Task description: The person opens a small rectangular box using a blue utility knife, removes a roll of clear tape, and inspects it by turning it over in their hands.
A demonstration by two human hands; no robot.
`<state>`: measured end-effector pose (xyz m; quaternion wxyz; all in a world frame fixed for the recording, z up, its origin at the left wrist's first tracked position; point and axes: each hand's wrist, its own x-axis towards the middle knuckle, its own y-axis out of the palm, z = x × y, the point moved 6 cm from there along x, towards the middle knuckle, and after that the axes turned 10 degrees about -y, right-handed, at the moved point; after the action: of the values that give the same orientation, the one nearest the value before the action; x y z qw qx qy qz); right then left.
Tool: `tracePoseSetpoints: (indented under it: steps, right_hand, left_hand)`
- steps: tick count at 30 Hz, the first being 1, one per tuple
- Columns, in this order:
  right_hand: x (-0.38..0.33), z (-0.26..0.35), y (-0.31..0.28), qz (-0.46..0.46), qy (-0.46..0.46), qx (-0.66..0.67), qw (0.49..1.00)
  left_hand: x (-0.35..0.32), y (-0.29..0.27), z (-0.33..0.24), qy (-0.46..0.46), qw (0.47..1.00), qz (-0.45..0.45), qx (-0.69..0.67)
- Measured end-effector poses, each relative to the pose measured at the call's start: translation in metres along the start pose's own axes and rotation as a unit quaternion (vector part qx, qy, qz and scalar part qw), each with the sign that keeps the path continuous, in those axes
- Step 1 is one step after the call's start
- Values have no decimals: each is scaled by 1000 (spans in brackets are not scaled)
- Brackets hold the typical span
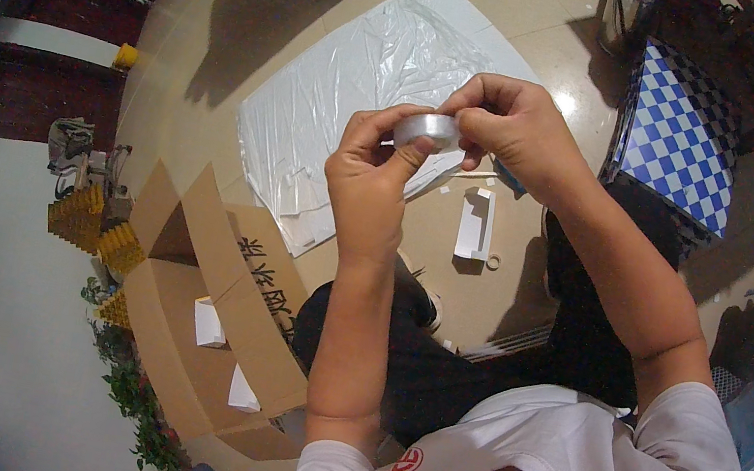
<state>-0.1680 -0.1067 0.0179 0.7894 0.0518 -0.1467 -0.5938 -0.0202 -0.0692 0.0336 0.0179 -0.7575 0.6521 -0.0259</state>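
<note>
A small roll of whitish, shiny tape (pixel 422 130) is held up in front of me, above the floor. My left hand (pixel 372 157) grips it, with the thumb below and the fingers curled round its left side. At the roll's right edge, the thumb and forefinger of my right hand (pixel 514 131) are pinched together. Whether a tape end lies between those fingertips is too small to make out. Behind both hands, a large white sheet (pixel 315 100) covered in crinkled clear plastic lies on the floor.
An open cardboard box (pixel 178 292) stands at my left, with white folded card pieces (pixel 208 324) inside. On the floor lie a small white open carton (pixel 474 222) and a tan ring (pixel 493 262). A blue-and-white checked panel (pixel 678 136) stands at the right. Plants (pixel 134 389) line the left.
</note>
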Motion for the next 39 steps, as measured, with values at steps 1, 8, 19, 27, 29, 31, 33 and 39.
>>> tracePoseSetpoints:
  steps: [1,8,19,27,29,31,33,39]
  right_hand:
    - [0,0,0,4,2,3,1000]
    - [-3,3,8,47,-8,14,999]
    - [-3,-4,3,48,48,100,993]
    - [-4,2,7,58,72,129,987]
    - [-5,2,7,64,80,140,985]
    - [-5,-2,8,58,72,157,983]
    - [-4,-5,8,49,70,166,982]
    - [-2,-8,4,30,61,125,990]
  left_hand:
    - [1,-1,1,-8,1000,0,-3]
    - [3,-4,2,-26,999,0,-24]
    - [2,0,0,-4,999,22,-24]
    - [2,-3,3,-36,995,41,-86]
    - [2,-3,3,-35,996,36,-78]
    - [1,-3,0,-31,998,27,-53]
    - [0,-1,-2,-23,999,24,-38]
    - [-1,3,-4,19,1000,14,5]
